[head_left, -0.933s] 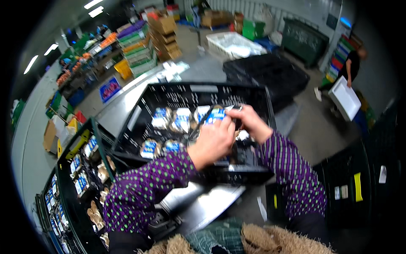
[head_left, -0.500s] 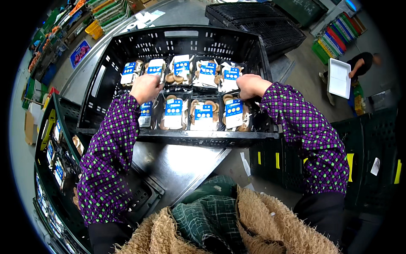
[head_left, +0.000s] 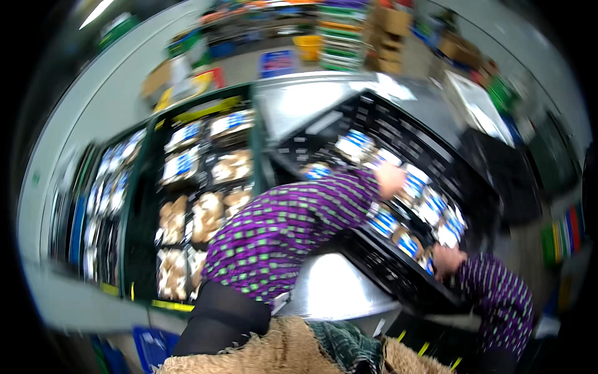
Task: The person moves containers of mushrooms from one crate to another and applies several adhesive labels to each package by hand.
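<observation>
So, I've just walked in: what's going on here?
The person's left hand is over blue-labelled packs in a black crate; the right hand is at its near right end. Blur hides whether either grips anything. To the left, a green crate holds more packs, some labelled, others showing brown contents.

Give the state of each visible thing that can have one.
Black rectangular plastic crate: uncovered, loaded.
Blue-labelled packs inside: label side up.
Dark green rectangular plastic crate: uncovered, loaded.
Brown mushroom packs inside: far ones labelled, near ones apparently unlabelled.
Bare left hand: over black crate, grip unclear.
Bare right hand: at black crate, grip unclear.
</observation>
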Demonstrator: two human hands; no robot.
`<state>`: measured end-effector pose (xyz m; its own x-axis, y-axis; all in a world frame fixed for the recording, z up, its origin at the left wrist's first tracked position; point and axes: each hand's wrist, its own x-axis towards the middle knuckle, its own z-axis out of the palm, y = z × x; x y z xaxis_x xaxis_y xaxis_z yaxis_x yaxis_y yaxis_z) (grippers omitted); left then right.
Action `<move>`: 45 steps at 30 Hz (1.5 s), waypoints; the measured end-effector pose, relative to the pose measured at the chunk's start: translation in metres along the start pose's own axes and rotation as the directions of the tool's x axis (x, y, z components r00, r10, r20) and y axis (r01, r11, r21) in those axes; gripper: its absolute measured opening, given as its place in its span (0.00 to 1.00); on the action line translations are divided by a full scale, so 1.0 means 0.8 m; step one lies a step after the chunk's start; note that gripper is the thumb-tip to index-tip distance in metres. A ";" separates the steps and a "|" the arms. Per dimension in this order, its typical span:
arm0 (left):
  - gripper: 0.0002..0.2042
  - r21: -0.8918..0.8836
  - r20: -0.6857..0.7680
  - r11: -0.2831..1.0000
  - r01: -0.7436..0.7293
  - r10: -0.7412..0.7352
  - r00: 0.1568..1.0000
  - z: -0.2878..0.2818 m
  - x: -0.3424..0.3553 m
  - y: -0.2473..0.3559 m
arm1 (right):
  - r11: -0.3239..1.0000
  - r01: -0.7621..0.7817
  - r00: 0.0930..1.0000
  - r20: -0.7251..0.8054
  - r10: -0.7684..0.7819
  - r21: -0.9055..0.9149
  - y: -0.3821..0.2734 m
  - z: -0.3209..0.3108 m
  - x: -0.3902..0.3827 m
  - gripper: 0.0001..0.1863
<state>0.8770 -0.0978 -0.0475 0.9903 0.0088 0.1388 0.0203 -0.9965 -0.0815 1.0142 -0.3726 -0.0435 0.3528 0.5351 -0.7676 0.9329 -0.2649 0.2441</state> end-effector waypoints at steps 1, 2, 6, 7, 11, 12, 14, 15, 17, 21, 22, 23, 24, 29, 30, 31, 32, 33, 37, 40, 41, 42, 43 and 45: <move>0.05 -0.055 -0.087 0.992 -0.111 0.106 0.991 -0.046 -0.011 0.005 | 0.944 0.128 0.992 0.032 -0.124 -0.304 0.005 0.019 0.030 0.34; 0.07 -0.006 -0.259 0.988 -0.155 0.148 0.954 -0.066 -0.042 -0.006 | 0.839 0.146 0.988 0.042 -0.146 -0.525 -0.019 0.006 0.041 0.22; 0.10 -0.096 -0.534 0.990 0.107 -0.142 0.834 -0.173 -0.205 -0.065 | 0.949 0.150 0.984 -0.052 -0.170 -0.276 -0.034 -0.049 0.018 0.23; 0.11 -0.115 -0.553 0.945 0.306 -0.317 0.770 -0.180 -0.281 -0.091 | 0.975 0.218 0.923 -0.317 -0.217 -0.034 -0.038 -0.073 0.015 0.23; 0.19 -0.015 -0.439 0.423 0.906 -0.817 0.374 -0.174 -0.503 -0.178 | 0.822 0.526 0.372 -0.928 0.007 0.217 -0.063 -0.127 -0.010 0.19; 0.22 0.156 -0.365 0.263 0.952 -0.880 0.303 -0.160 -0.562 -0.186 | 0.678 0.723 0.224 -0.973 -0.048 0.133 -0.122 -0.178 -0.025 0.15; 0.26 0.166 -0.302 0.179 0.970 -0.927 0.223 -0.124 -0.620 -0.196 | 0.450 0.893 0.073 -0.988 -0.137 0.003 -0.228 -0.262 -0.043 0.12; 0.27 0.113 -0.311 0.125 0.986 -0.938 0.154 -0.110 -0.627 -0.207 | 0.359 0.934 0.070 -0.980 -0.185 -0.001 -0.282 -0.302 -0.056 0.12; 0.27 -0.026 -0.289 -0.002 1.000 -0.957 -0.010 -0.090 -0.628 -0.234 | 0.256 0.962 0.153 -0.959 -0.239 0.090 -0.382 -0.372 -0.027 0.16; 0.33 -0.192 -0.142 -0.271 0.943 -0.943 -0.300 -0.063 -0.639 -0.264 | 0.375 0.816 0.556 -0.775 -0.301 0.440 -0.567 -0.456 0.075 0.22; 0.33 -0.233 -0.143 -0.285 0.930 -0.935 -0.323 -0.063 -0.640 -0.274 | 0.384 0.776 0.604 -0.764 -0.227 0.500 -0.588 -0.459 0.096 0.21; 0.33 -0.303 -0.108 -0.305 0.903 -0.930 -0.351 -0.059 -0.641 -0.289 | 0.355 0.741 0.640 -0.760 -0.116 0.570 -0.598 -0.460 0.121 0.20; 0.33 -0.364 -0.068 -0.334 0.869 -0.922 -0.382 -0.055 -0.648 -0.305 | 0.289 0.714 0.668 -0.744 -0.010 0.637 -0.610 -0.458 0.141 0.20; 0.26 -0.363 0.089 -0.389 0.847 -0.919 -0.384 -0.028 -0.677 -0.370 | -0.098 0.665 0.721 -0.603 0.341 0.740 -0.622 -0.453 0.193 0.15; 0.22 -0.205 0.051 -0.213 0.955 -0.977 -0.207 -0.013 -0.673 -0.376 | 0.007 0.729 0.605 -0.649 0.460 0.685 -0.623 -0.439 0.204 0.13; 0.19 -0.143 0.032 -0.062 0.988 -0.998 -0.058 -0.009 -0.675 -0.376 | 0.129 0.765 0.471 -0.685 0.556 0.630 -0.628 -0.430 0.208 0.10; 0.17 -0.070 0.013 0.076 0.995 -0.997 0.077 -0.008 -0.688 -0.372 | 0.249 0.759 0.410 -0.739 0.535 0.602 -0.638 -0.428 0.194 0.10; 0.15 -0.144 -0.061 0.066 0.987 -0.996 0.058 -0.007 -0.701 -0.369 | 0.264 0.764 0.384 -0.744 0.547 0.589 -0.650 -0.428 0.170 0.12; 0.15 0.114 -0.256 0.083 0.990 -0.960 0.110 -0.036 -0.723 -0.368 | 0.133 0.834 0.449 -0.799 0.400 0.535 -0.644 -0.473 0.056 0.06; 0.16 0.109 -0.439 0.125 0.986 -0.884 0.160 -0.123 -0.603 -0.315 | 0.228 0.937 0.125 -0.863 0.489 0.265 -0.573 -0.496 0.035 0.05; 0.14 0.217 -0.455 0.207 0.954 -0.843 0.287 -0.143 -0.578 -0.307 | 0.184 0.968 0.055 -0.860 0.507 0.171 -0.530 -0.494 0.011 0.05; 0.14 0.338 -0.529 0.284 0.897 -0.731 0.431 -0.178 -0.561 -0.286 | 0.137 0.991 -0.068 -0.858 0.510 0.003 -0.494 -0.500 0.004 0.07; 0.11 0.432 -0.523 0.319 0.844 -0.674 0.522 -0.222 -0.556 -0.256 | 0.130 0.982 -0.183 -0.887 0.423 -0.140 -0.456 -0.500 -0.006 0.07; 0.08 0.471 -0.538 0.461 0.752 -0.526 0.659 -0.284 -0.533 -0.231 | 0.071 0.945 -0.326 -0.899 0.292 -0.320 -0.352 -0.484 -0.012 0.09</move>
<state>0.4200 0.0637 0.1327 0.5679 0.4852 0.6649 0.8190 -0.4136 -0.3977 0.7764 0.0077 0.1244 0.2230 0.4690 0.8545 0.4228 0.7433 -0.5184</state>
